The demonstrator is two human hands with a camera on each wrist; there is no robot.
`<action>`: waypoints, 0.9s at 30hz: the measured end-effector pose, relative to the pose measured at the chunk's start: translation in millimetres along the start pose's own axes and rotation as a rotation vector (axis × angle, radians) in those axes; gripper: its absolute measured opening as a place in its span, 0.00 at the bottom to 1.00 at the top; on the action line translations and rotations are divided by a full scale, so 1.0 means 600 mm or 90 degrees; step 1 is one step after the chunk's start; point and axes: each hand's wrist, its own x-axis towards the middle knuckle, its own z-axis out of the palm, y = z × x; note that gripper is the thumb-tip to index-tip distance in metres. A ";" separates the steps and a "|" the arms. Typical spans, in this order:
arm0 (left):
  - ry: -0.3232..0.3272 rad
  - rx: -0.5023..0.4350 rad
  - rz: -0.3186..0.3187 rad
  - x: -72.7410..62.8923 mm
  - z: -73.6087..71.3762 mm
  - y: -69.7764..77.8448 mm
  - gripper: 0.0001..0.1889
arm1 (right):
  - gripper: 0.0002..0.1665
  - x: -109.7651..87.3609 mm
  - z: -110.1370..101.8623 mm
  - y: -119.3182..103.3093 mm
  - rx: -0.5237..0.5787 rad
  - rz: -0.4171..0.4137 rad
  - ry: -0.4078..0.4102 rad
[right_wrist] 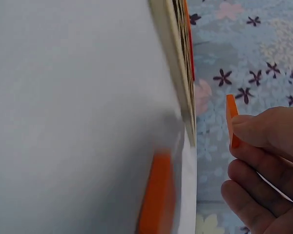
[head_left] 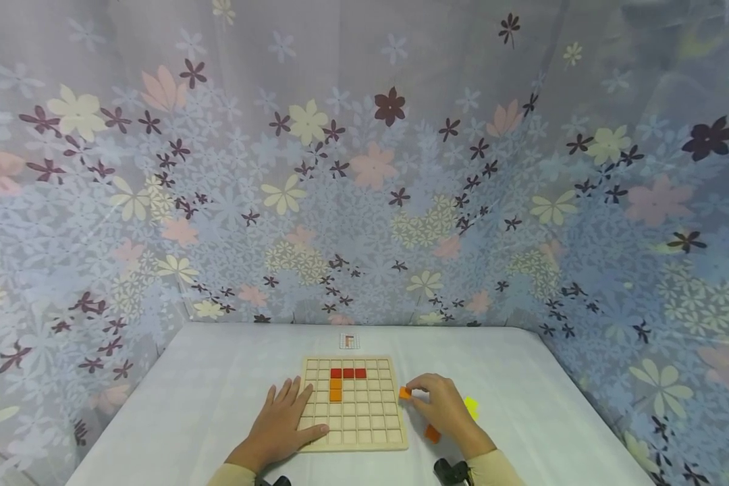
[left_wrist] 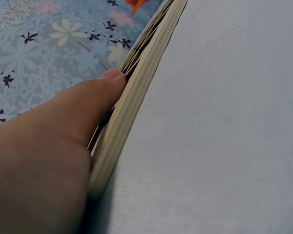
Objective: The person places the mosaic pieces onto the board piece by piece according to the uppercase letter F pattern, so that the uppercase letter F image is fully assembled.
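Soft, even light brightens the white cloth-covered table in the head view; the grey-blue floral fabric curtain dims towards two o'clock. Duller, the left wrist view has dark shadow by a pale wooden gridded board at seven o'clock; the right wrist view blurs a flat orange block at six.

Up high, the head view faces forward, down across the desk; low and close, the left wrist view peers past the left hand along the wooden board, the right wrist view past the right hand; all three share that board.
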 end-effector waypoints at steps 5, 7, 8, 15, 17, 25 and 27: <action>0.000 0.001 0.005 0.000 0.001 -0.001 0.54 | 0.11 0.017 0.021 -0.015 0.012 -0.032 -0.001; 0.002 0.001 0.006 0.001 0.001 -0.001 0.54 | 0.11 0.022 0.029 -0.024 0.022 -0.050 0.001; 0.002 0.001 0.006 0.001 0.000 -0.001 0.54 | 0.11 0.025 0.033 -0.028 0.029 -0.061 0.003; 0.006 0.013 0.006 0.002 0.001 -0.003 0.55 | 0.10 0.045 0.067 -0.056 0.070 -0.091 0.001; 0.004 0.011 0.005 0.002 0.000 -0.003 0.55 | 0.09 0.050 0.077 -0.062 0.077 -0.103 -0.004; -0.005 0.014 0.000 0.002 -0.002 -0.002 0.55 | 0.09 0.059 0.104 -0.091 0.113 -0.088 -0.035; -0.004 0.015 0.002 0.001 -0.003 -0.001 0.55 | 0.09 0.060 0.106 -0.097 0.116 -0.089 -0.034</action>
